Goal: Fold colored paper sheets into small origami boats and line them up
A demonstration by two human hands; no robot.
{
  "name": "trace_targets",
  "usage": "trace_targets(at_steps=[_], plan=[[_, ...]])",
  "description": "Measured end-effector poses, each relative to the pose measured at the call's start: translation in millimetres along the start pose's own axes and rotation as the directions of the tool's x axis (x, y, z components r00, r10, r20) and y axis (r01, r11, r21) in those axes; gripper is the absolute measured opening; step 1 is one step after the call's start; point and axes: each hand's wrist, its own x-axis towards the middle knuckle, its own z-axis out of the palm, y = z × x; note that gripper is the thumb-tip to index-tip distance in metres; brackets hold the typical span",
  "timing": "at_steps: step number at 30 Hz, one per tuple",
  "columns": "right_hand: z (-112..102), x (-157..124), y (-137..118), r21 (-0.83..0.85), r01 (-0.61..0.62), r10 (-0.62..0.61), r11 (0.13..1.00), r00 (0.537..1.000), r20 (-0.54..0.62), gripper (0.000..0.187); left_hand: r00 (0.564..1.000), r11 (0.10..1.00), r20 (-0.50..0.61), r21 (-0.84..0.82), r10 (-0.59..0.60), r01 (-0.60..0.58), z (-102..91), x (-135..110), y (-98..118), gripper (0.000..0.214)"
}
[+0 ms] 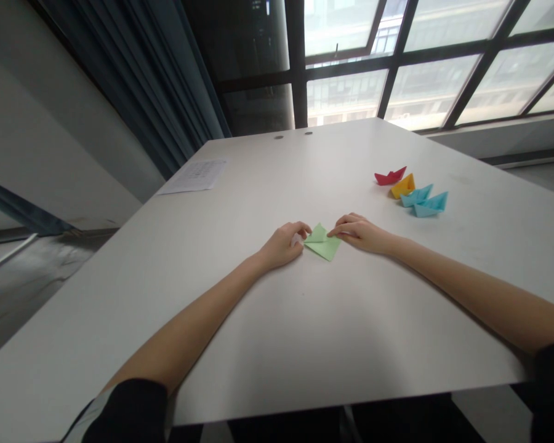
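A folded piece of light green paper [325, 246] lies on the white table, with creased flaps at its top and a point toward me. My left hand [284, 245] is at its left corner, fingers curled over the upper edge and thumb just below. At the right corner, my right hand [357, 232] has its index finger on the paper, the other fingers bent behind; its thumb is mostly hidden. Both forearms rest along the tabletop.
To the right stand folded paper boats: a red boat [390, 177], a yellow boat [402, 186] and two light blue ones [431, 205]. A printed sheet [194, 176] lies at the left edge of the white table [277, 344]. Behind are a blue curtain [152, 74] and windows.
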Motion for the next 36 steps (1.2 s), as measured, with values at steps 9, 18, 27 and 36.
trace_targets(at_steps=[9, 18, 27, 36], plan=[[0, 1, -1, 0.003, 0.027, -0.027, 1.0, 0.999, -0.031, 0.027, 0.991, 0.965, -0.009, 0.229, 0.132, -0.127, 3.3, 0, -5, 0.019], [-6, 2, -17, 0.248, -0.003, 0.06, 0.969, 0.973, -0.223, 0.021, 0.93, 0.99, -0.338, -0.056, -0.142, 0.13, 1.8, 2, -1, 0.011], [-2, 9, -17, 0.418, -0.241, 0.362, 0.876, 0.9, -0.242, 0.029, 0.888, 0.848, -0.18, -0.423, -0.423, 0.319, 11.5, 8, -7, 0.023], [4, 7, -14, 0.069, -0.197, 0.205, 0.978, 0.966, -0.155, 0.011, 0.972, 0.974, -0.101, 0.059, -0.211, 0.217, 6.1, 5, -4, 0.012]])
